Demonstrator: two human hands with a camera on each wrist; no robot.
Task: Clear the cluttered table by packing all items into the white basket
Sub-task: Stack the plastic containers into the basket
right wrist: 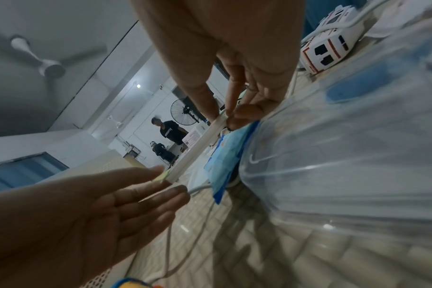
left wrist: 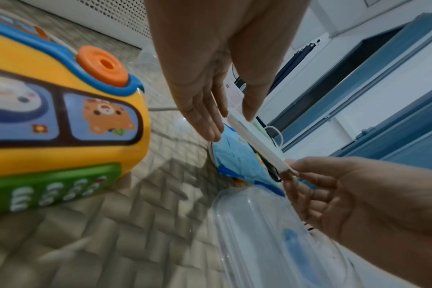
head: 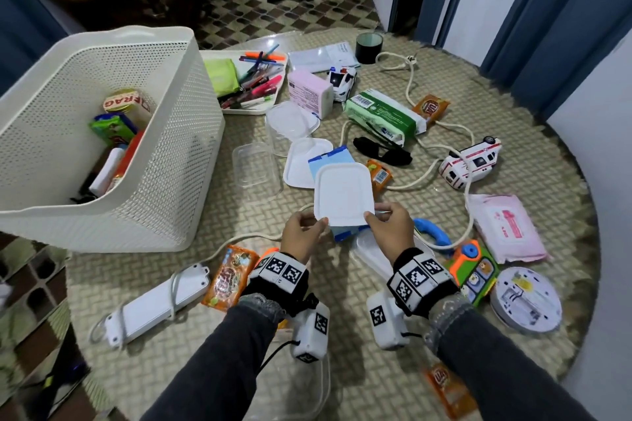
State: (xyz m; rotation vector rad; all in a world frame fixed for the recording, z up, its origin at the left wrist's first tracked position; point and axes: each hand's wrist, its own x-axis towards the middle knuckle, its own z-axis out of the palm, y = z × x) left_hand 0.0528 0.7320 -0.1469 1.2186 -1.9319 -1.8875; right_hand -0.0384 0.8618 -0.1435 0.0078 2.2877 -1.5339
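Note:
I hold a white square lid (head: pixel 343 195) level above the table's middle, one near corner in each hand. My left hand (head: pixel 307 229) pinches the left corner, thumb on top and fingers beneath. My right hand (head: pixel 376 220) pinches the right corner. The left wrist view shows the lid's edge (left wrist: pixel 257 144) between my left hand (left wrist: pixel 231 124) and the right one (left wrist: pixel 333 194). Seen from the right wrist, my right hand (right wrist: pixel 226 118) nips the same lid edge (right wrist: pixel 197 152). A blue packet (head: pixel 328 161) lies under the lid. The white basket (head: pixel 164 147) stands at the left with several items inside.
Around the lid lie another white lid (head: pixel 301 161), clear tubs (head: pixel 256 167), a pen tray (head: pixel 253 82), a pink box (head: pixel 309 96), green wipes (head: pixel 383 113), a toy ambulance (head: pixel 472 161), pink wipes (head: pixel 506 229), a toy phone (head: pixel 475 270), a power strip (head: pixel 157 304) and a snack packet (head: pixel 229 277).

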